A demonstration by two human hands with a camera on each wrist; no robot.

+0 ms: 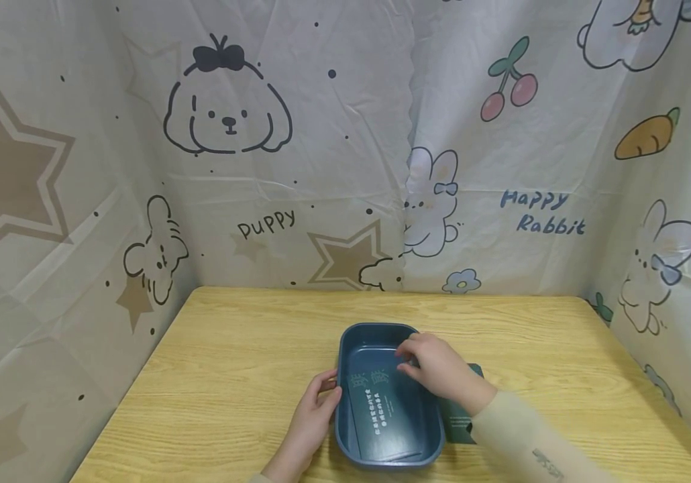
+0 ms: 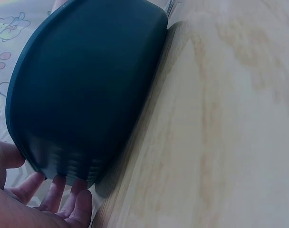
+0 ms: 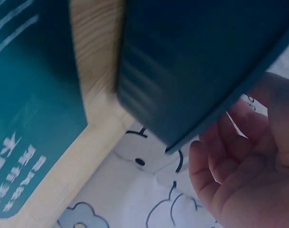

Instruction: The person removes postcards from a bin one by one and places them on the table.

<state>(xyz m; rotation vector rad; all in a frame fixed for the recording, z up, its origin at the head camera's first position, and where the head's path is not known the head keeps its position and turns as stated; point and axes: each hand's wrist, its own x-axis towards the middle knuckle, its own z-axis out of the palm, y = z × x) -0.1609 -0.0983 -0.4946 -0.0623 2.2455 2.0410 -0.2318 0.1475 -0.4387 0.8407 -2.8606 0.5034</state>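
Note:
A dark teal, rounded rectangular box [image 1: 435,436], without a lid, stands on the table. Inside it lies a dark green card [image 1: 382,429] with white characters. My left hand [image 1: 315,409] touches the box's left side; in the left wrist view its fingertips [image 2: 54,187] rest on the outer wall of the box [image 2: 87,80]. Over the far right rim reaches my right hand [image 1: 436,365], its fingers loosely bent above the inside. The right wrist view shows that hand [image 3: 244,166] beside the box's rim [image 3: 220,107], with nothing seen in its fingers.
Another dark green printed card [image 1: 459,422] lies right of the box, partly under the right forearm. The wooden table [image 1: 249,349] is bordered by a patterned cloth [image 1: 345,154] at the back and both sides.

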